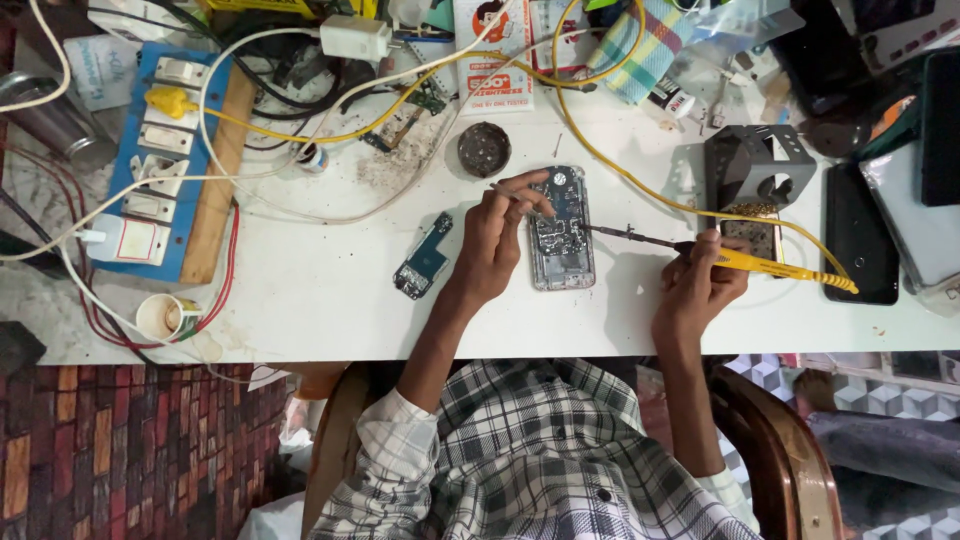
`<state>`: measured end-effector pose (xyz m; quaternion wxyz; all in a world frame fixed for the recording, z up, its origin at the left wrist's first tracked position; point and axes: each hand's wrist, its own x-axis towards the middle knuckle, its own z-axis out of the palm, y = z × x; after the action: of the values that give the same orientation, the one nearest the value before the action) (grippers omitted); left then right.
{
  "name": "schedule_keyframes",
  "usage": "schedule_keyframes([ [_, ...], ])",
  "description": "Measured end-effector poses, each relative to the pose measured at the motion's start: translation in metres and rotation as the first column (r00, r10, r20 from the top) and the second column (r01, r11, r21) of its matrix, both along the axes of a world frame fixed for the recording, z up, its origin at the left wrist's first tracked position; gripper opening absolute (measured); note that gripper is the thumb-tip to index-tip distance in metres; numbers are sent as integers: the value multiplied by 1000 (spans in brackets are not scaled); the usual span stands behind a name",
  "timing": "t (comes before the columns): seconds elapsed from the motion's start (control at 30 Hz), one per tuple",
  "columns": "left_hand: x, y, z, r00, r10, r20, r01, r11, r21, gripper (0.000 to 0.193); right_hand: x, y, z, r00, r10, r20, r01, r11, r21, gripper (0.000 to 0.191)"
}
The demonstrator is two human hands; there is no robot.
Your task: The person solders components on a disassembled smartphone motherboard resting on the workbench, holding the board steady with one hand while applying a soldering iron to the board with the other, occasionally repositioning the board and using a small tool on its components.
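An opened phone (562, 230) lies back-up on the white table (320, 290), its circuit board exposed. My left hand (495, 240) rests on the phone's left edge and pinches thin metal tweezers (512, 192) whose tips point at the board. My right hand (705, 275) grips a yellow-handled soldering iron (770, 264); its dark tip (610, 232) reaches the phone's right side. A yellow cable (640, 180) runs from the iron across the table.
A small blue circuit board (424, 257) lies left of the phone. A round dark tin (484, 149) sits behind it. A blue switch board (160, 160) with plugs and wires fills the left. A grey metal stand (755, 165) and dark phones (858, 235) are at right.
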<state>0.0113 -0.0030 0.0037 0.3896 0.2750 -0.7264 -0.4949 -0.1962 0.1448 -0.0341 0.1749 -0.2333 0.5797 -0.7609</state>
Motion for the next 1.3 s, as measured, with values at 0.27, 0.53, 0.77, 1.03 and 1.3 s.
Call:
schedule_keyframes([
  [0.27,-1,1,-10,996,-23,-85,8,984,-181,27,0,0,0,1000,1,13,-1,1000,2,30],
  [0.53,2,5,4,1000,-5,29,9,987,-159,42,0,2,0,1000,3,3,-3,1000,9,28],
  [0.77,6,6,10,995,32,97,-10,977,-215,31,1,1,-2,1000,-4,-15,4,1000,8,30],
  [1.03,5,2,0,1000,-1,4,1,986,-166,29,3,1,-1,1000,5,-14,-5,1000,-17,26],
  [1.3,5,-2,0,999,-7,-33,1,983,-181,25,3,-2,-3,1000,-6,12,6,1000,-7,24],
])
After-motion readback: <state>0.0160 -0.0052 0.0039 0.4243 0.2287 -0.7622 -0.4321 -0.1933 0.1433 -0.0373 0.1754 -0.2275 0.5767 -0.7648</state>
